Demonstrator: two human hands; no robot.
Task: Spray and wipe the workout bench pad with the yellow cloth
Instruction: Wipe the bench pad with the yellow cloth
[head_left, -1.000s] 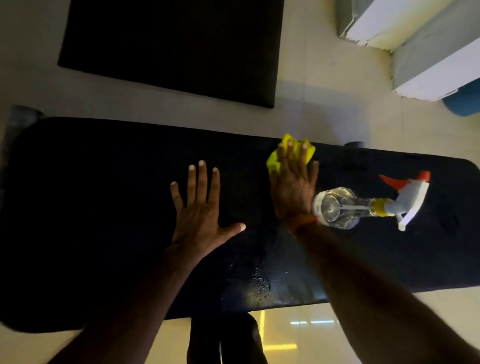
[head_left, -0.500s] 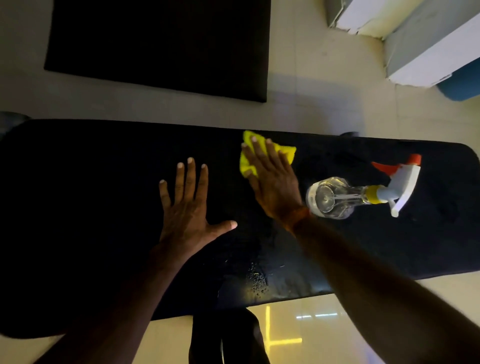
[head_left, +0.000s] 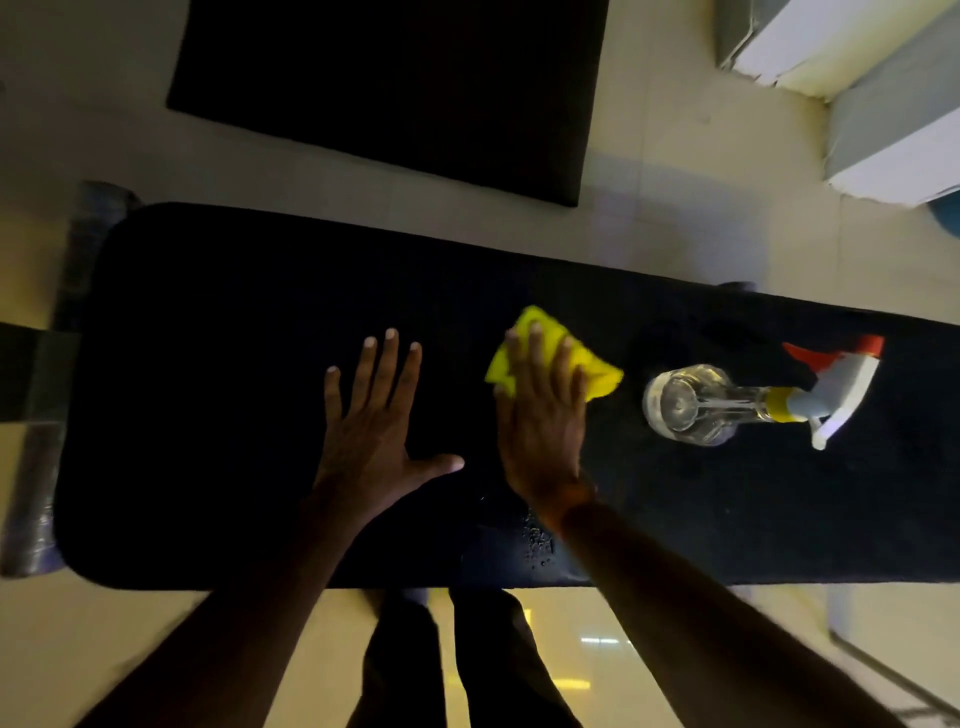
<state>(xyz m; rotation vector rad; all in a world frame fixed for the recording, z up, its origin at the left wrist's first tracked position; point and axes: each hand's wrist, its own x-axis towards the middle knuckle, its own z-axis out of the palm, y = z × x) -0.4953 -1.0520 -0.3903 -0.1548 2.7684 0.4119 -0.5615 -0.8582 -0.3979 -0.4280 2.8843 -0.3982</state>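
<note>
Yellow cloth mid-frame on the black bench pad, pinned flat under right hand, fingers straight and together, pointing up-frame. Pad's long axis left to right; unwiped stretch probably leftward, past left hand, splayed flat. Spray bottle lying rightward, nozzle pointing right.

We note the black bench pad lying flat and long, with droplets beading on its near edge just below the grip. The yellow cloth sits crumpled and pressed flat on the pad, its corners showing beyond the fingertips. The clear spray bottle lies on its side to the grip's right, apart from the cloth.
</note>
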